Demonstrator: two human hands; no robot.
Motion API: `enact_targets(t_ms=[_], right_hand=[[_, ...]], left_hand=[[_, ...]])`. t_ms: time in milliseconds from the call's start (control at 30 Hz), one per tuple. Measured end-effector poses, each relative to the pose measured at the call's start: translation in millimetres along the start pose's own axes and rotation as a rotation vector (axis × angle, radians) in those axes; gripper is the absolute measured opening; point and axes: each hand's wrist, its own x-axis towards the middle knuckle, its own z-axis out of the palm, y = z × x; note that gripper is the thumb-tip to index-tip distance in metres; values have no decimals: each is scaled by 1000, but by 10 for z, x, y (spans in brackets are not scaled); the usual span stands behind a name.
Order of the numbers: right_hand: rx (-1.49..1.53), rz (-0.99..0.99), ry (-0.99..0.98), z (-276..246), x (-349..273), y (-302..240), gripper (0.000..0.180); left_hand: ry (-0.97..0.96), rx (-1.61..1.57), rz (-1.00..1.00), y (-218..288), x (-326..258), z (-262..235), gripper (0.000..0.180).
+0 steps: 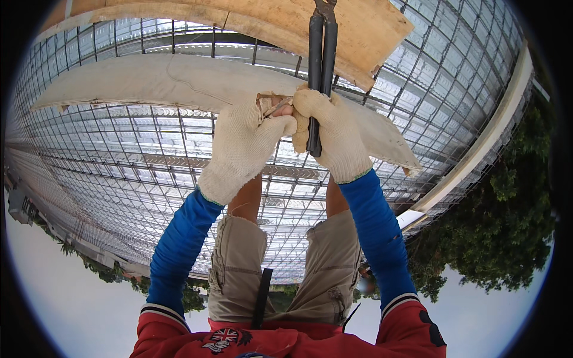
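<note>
My right hand, in a cream knitted glove, grips a pair of pliers with long black handles. The handles stand close together, and the metal head points away from me, partly cut off by the top edge of the view. My left hand, gloved alike, is closed beside it with thumb and fingers pinched together. Bare fingertips show out of that glove's frayed end. What the left fingers pinch, if anything, is too small to make out. Both hands are close together above a pale, worn board.
Beneath me spreads a grid of steel rebar over shiny ribbed metal decking. A plywood sheet lies beyond the pale board. A light-coloured edge beam curves along the right, with trees outside it.
</note>
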Motion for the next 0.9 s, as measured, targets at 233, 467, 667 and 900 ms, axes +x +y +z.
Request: enact_targets(t_ms=[233, 467, 667, 900], right_hand=[[-264, -63, -42, -107, -49, -142, 25], [-399, -55, -10, -216, -93, -224, 23], [-529, -138, -50, -253, -61, -181, 33], [-653, -281, -26, -329, -7, -71, 51]], left_hand=[[50, 55, 53, -1, -110, 70, 29], [296, -11, 133, -116, -266, -95, 31], [12, 799, 445, 180, -93, -277, 30], [114, 563, 337, 88, -169, -144, 26]])
